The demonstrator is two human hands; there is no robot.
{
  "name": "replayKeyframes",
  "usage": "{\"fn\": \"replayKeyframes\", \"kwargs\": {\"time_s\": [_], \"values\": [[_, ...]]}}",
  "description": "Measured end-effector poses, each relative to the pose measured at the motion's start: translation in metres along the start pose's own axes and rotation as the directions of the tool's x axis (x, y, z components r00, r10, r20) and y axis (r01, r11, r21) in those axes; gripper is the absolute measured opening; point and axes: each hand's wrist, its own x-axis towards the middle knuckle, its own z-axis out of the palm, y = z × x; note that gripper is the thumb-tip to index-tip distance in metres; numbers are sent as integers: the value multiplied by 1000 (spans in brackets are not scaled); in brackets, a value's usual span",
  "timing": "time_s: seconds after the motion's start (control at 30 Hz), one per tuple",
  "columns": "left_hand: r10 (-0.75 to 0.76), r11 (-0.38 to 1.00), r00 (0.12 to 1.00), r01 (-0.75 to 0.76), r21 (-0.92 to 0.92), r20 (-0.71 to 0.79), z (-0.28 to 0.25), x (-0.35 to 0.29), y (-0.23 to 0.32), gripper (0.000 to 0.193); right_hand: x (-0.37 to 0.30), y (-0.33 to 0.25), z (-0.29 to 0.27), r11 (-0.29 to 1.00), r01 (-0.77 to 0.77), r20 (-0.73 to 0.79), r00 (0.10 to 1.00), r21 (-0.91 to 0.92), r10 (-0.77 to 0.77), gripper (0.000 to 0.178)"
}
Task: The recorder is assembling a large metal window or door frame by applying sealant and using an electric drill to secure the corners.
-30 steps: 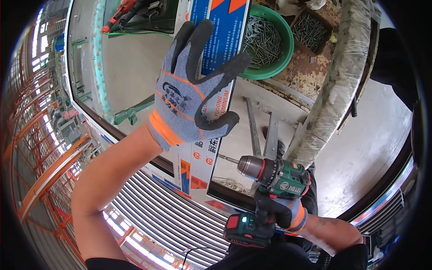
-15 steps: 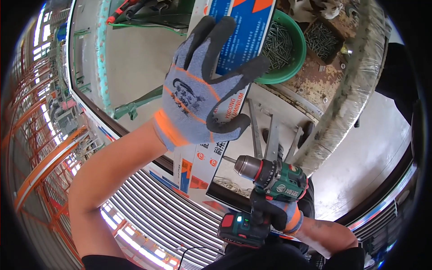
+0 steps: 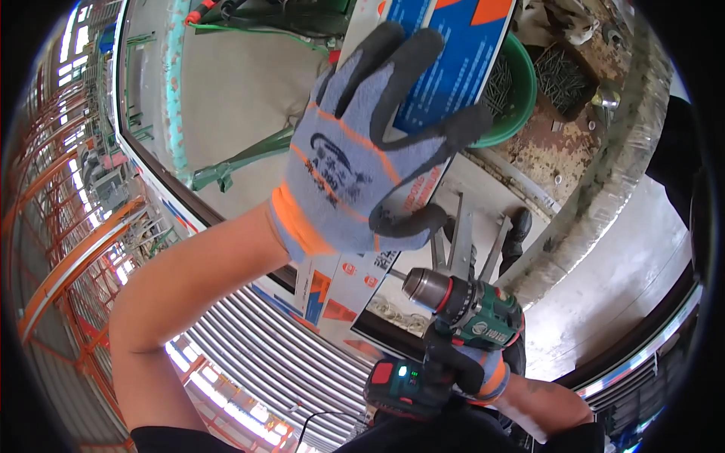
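My left hand (image 3: 340, 166), in a grey glove with black fingertips and an orange cuff, lies open across a long profile (image 3: 445, 75) covered in blue, white and orange film. Its fingers are spread over the film; their undersides are hidden. My right hand (image 3: 476, 370), gloved too, is closed round the grip of a green and black cordless drill (image 3: 487, 313). The drill's chuck (image 3: 427, 288) points left towards the profile's near part, below my left hand. Whether the bit touches the profile I cannot tell. A light glows on the drill's battery (image 3: 396, 385).
A green bowl of screws (image 3: 517, 94) stands right of the profile, beside a brown box of screws (image 3: 559, 79) on a worn tabletop. A plastic-wrapped edge (image 3: 596, 204) curves along that table. Many bare metal bars (image 3: 279, 347) lie at lower left. Red-handled tools (image 3: 204, 11) sit far left.
The profile's far part, the bowl and the box appear further right in view. My left hand shifts right with the profile, still spread. The drill sits slightly further right, still in my right hand.
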Motion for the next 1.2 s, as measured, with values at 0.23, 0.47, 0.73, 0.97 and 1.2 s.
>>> {"fn": "replayKeyframes", "kwargs": {"time_s": [0.23, 0.47, 0.73, 0.97, 1.2], "values": [[12, 1000, 1000, -11, 25, -12, 4, 0, 1, 82, -2, 3, -4, 997, 68, -17, 997, -33, -69, 32], [169, 984, 984, -164, 70, -63, 5, 7, 1, 79, -3, 20, -20, 995, 76, 38, 997, -59, -74, 40], [138, 983, 990, -134, 124, -27, 10, 1, -2, 78, 5, 31, -16, 979, 188, 126, 976, -84, -177, 32], [118, 991, 992, -116, 60, -34, 12, -1, -8, 75, 0, 30, -6, 966, 235, -6, 972, 105, -236, 26], [164, 985, 986, -164, 50, -2, 10, 0, -11, 75, 13, 37, -15, 937, 345, 32, 937, 48, -347, 25]]}}
